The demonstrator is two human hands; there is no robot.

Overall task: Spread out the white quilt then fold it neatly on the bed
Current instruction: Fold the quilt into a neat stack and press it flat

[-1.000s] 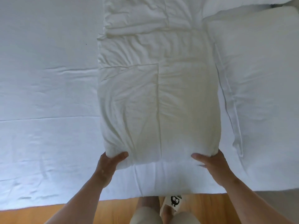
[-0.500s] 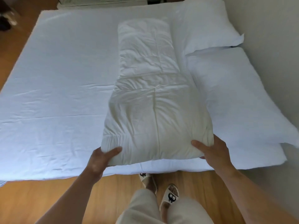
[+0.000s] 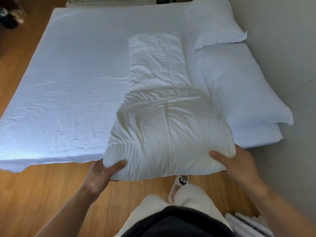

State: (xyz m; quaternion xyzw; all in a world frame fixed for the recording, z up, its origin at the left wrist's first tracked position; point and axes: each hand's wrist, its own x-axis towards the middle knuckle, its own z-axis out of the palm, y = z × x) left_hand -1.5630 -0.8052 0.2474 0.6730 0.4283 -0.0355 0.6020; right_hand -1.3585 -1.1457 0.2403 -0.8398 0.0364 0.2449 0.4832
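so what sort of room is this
Most likely a bedroom: a bed with a pale blue sheet, two pillows along its wall side, a folded white quilt lying on it, and a wooden floor around it.

Nothing to read here, folks: no letters, no numbers, no brand tag in sight. The one printed mark is a small black cartoon face with two round white eyes on the white slipper, down on the floor between the left hand and the right hand, nearer the right, and it carries no lettering
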